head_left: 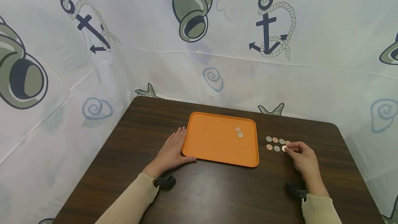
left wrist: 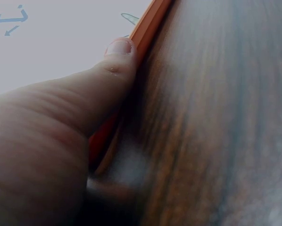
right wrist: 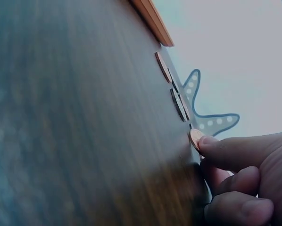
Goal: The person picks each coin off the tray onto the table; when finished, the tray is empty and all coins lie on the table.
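Observation:
An orange tray (head_left: 214, 141) lies on the table, with a copper coin (head_left: 237, 129) and a silver coin (head_left: 240, 134) on its right half. At the tray's left front corner rests my left hand (head_left: 172, 151), fingers straight along the left side and thumb along the front edge. To the right of the tray, several copper and silver coins (head_left: 276, 148) lie in two short rows. My right hand (head_left: 304, 160) pinches a copper coin (right wrist: 195, 140) at the right end of the front row, its thumb against the coin's face. That coin is tilted in the right wrist view.
The dark wooden table (head_left: 230, 193) ends at a back edge against a white curtain (head_left: 149, 20) printed with anchors and shells. A black strap with a small device (head_left: 166, 182) sits on my left wrist, and a similar device (head_left: 295, 192) on my right.

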The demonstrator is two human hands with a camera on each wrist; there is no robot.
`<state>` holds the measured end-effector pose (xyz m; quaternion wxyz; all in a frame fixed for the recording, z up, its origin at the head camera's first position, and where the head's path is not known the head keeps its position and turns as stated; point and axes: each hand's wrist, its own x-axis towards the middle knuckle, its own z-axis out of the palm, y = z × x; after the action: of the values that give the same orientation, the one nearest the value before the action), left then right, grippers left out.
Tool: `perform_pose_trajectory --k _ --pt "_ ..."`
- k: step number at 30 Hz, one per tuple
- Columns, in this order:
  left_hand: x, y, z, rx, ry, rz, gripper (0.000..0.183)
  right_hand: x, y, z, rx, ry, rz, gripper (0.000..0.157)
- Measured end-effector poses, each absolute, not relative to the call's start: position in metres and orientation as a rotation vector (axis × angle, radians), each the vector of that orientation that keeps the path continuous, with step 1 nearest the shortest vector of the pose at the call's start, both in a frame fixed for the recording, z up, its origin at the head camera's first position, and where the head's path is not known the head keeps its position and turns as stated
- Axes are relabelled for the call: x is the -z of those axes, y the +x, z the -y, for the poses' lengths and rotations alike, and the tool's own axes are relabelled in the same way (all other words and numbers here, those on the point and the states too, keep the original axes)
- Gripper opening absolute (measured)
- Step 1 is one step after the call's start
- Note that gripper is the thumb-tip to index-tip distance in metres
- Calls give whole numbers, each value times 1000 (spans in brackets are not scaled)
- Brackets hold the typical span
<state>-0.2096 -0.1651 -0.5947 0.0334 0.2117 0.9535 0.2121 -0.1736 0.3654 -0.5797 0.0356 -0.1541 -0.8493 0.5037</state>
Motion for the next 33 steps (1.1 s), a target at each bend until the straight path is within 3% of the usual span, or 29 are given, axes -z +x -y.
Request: perform_pose_trajectory --k 24,33 --pt "597 -211 165 -654 657 -2944 136 576 -172 -368 -1643 -555 2613 45" --pt "597 -210 168 -623 673 -2953 136 546 -167 -340 -1608 -442 2680 41"
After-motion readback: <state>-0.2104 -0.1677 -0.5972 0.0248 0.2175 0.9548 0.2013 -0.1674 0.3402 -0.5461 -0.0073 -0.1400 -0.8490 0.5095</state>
